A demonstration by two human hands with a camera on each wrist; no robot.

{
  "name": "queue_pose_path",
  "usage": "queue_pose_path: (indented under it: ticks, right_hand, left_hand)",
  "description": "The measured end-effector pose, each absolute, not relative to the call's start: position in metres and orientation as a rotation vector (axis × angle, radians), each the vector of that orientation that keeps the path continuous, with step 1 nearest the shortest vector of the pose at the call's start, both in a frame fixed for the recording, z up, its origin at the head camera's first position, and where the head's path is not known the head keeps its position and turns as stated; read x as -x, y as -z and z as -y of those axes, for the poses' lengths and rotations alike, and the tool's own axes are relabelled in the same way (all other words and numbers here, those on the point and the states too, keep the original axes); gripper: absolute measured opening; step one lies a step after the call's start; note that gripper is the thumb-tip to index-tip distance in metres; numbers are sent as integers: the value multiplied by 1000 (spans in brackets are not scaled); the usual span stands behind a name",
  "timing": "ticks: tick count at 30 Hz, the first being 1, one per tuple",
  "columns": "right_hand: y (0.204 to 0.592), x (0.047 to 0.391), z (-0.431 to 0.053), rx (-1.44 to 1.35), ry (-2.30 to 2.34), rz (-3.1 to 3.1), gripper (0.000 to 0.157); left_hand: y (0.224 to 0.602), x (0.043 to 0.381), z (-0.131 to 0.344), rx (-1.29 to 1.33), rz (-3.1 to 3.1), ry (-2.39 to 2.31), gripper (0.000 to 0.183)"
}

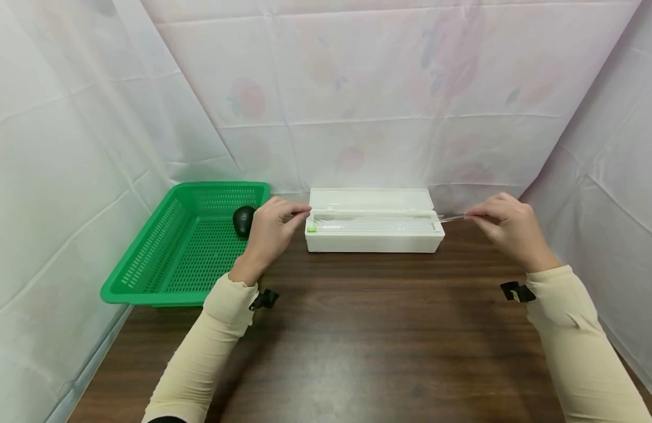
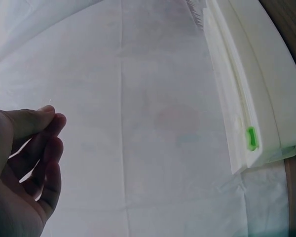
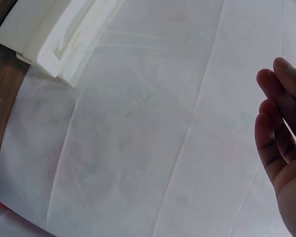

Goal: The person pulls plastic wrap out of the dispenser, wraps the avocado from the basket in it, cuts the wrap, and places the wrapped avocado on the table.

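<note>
A white cling film dispenser [image 1: 375,242] lies lengthwise near the back of the table, its lid [image 1: 370,198] raised. At its left end sits a green slide cutter [image 2: 251,138]. My right hand [image 1: 508,226], off the dispenser's right end, pinches clear cling film [image 1: 452,218] between thumb and index finger. By the left end my left hand [image 1: 270,229] holds thumb and index fingertips together on the film, which is barely visible there. The film stretches between both hands over the dispenser; its transparency hides most of its outline.
To the left stands a green plastic basket [image 1: 137,298], partly behind the left forearm. Inside it rests a dark, rounded object [image 1: 243,220], like an avocado. The brown wooden table [image 1: 368,341] extends in front of the dispenser. White patterned cloth [image 1: 357,88] walls the back and sides.
</note>
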State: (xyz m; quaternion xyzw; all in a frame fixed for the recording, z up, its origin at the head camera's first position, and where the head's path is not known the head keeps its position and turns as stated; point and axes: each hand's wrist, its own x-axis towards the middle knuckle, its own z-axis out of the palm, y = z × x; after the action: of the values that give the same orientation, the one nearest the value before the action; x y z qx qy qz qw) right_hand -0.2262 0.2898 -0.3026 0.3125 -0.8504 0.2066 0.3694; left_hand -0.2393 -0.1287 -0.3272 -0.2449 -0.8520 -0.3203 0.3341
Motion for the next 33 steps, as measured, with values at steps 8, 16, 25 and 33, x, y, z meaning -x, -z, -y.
queue_pose_path:
  ticks: [8,16,25,33]
  right_hand:
    - [301,214,-293,-862,-514,2196,23]
    - [305,199,-297,-922,-525,2204,32]
    - [316,191,-301,-959,-584,2167,51]
    - [318,183,-300,-987,-562,2184,35]
  left_hand:
    - [326,232,129,692,2197,852,11]
    - [327,221,131,750,2204,862,10]
    - [332,210,132,761,2220,875,9]
    - [333,200,135,799,2241,821,10]
